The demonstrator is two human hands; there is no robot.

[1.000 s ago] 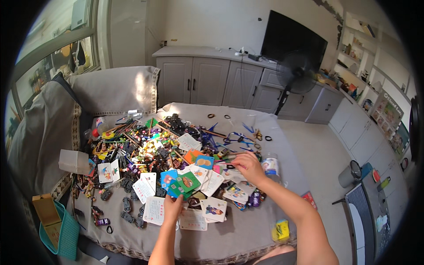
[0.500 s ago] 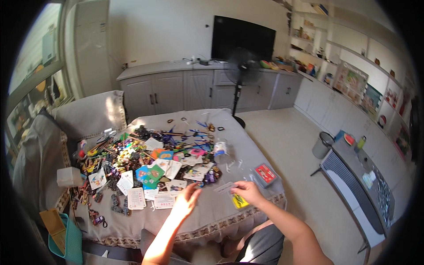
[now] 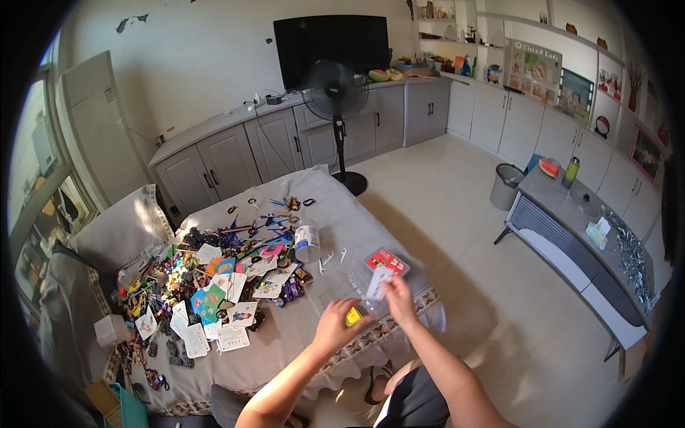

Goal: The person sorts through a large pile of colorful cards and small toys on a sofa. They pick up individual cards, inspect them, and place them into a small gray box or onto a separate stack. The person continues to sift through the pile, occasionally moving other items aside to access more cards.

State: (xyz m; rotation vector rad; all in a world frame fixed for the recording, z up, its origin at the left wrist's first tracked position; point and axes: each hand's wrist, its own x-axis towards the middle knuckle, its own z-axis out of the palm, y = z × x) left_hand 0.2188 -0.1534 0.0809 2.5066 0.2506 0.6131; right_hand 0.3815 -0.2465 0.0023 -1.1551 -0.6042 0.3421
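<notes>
So compared to half a second back, both my hands have pulled in closer over the near edge of the grey cloth-covered bench, and my view has swung right so more of the pale tiled floor shows. My right hand is now pinching a small white card, fingers closed on it, lifted just above the cloth. My left hand sits just beside it, curled loosely over a small yellow block; can't tell if it's really gripping it or just resting on it.

Right past my right hand there's a flat red packet, nearly touching the card. Further out to the left of both hands is a clear plastic jar lying tilted, and beyond that the big colourful heap of cards and trinkets. A black standing fan is on the floor past the far end of the bench.
</notes>
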